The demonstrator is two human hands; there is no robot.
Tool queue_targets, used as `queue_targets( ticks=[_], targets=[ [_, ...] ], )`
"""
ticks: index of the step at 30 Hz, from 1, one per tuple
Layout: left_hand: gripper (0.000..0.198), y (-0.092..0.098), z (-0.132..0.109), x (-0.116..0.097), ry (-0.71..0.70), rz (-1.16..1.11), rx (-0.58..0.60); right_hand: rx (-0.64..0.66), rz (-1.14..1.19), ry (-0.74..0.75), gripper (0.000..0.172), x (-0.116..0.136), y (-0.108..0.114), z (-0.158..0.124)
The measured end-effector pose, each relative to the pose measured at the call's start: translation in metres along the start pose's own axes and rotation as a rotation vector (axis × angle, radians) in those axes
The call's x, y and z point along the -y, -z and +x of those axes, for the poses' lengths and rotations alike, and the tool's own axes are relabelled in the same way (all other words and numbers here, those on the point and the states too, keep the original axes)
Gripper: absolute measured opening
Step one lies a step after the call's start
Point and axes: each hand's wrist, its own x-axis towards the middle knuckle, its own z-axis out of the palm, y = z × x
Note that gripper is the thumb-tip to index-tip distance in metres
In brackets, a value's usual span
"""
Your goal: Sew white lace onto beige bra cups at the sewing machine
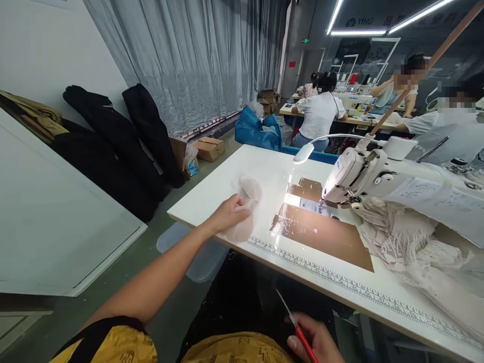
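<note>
"What was closest to you?"

"My right hand [317, 339], below the table's edge and over my lap. Its fingers were curled round a red-handled tool [305, 347], whose thin metal tip pointed forward and to the left."

"And the sheer cloth?"

"The sheer cloth [242, 231] lay on the white table [212, 199], under my left hand [229, 217]. I had it pinched between thumb and fingers; part spread beyond my fingertips, part toward the near edge. My right hand was well apart from it."

"What stood past that?"

"A printed ruler [321, 274] ran along the near edge. Right of the cloth was a brown sheet [328, 242], then the sewing machine [348, 174], with a heap of cream cloth [406, 232] beneath its arm. Farther off stood a blue bag [253, 128], and a co-worker in a white shirt [321, 116] sat facing away."
</note>
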Motion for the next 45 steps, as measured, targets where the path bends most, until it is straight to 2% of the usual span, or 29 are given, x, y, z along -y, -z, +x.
queue_targets(
  ticks=[4, 7, 11, 13, 16, 20, 24, 26, 29, 34, 40, 45],
  targets=[
    [0.044, -0.020, -0.035, -0.028, 0.061, -0.290, 0.211, -0.081, -0.048, 0.077, 0.048, 0.032, 0.020, 0.003],
    [0.043, -0.028, -0.058, -0.038, 0.021, -0.311, 0.250, -0.086, -0.034, 0.095, 0.047, 0.056, 0.029, 0.004],
    [0.035, -0.029, -0.086, -0.031, -0.039, -0.199, 0.164, -0.060, -0.028, 0.104, 0.041, 0.073, 0.029, 0.009],
    [0.033, -0.027, -0.098, -0.023, 0.015, -0.224, 0.153, -0.029, -0.033, 0.103, 0.038, 0.076, 0.025, 0.012],
    [0.034, -0.022, -0.110, -0.010, 0.167, -0.414, 0.221, 0.020, -0.045, 0.096, 0.035, 0.081, 0.019, 0.018],
    [0.040, -0.019, -0.117, 0.003, 0.267, -0.583, 0.347, 0.075, -0.091, 0.090, 0.032, 0.089, 0.012, 0.031],
    [0.055, -0.019, -0.120, 0.014, 0.318, -0.625, 0.354, 0.125, -0.133, 0.070, 0.035, 0.096, 0.007, 0.043],
    [0.050, -0.019, -0.121, 0.020, 0.320, -0.641, 0.363, 0.138, -0.149, 0.068, 0.037, 0.098, 0.005, 0.047],
    [0.032, -0.020, -0.123, 0.027, 0.252, -0.633, 0.379, 0.154, -0.179, 0.069, 0.039, 0.100, 0.002, 0.052],
    [0.029, -0.021, -0.127, 0.031, 0.113, -0.622, 0.298, 0.168, -0.179, 0.075, 0.041, 0.103, -0.004, 0.060],
    [0.035, -0.026, -0.132, 0.033, 0.082, -0.612, 0.179, 0.163, -0.253, 0.123, 0.043, 0.115, -0.011, 0.069],
    [0.032, -0.028, -0.135, 0.039, 0.051, -0.608, 0.145, 0.142, -0.337, 0.174, 0.044, 0.121, -0.017, 0.076]
  ],
)
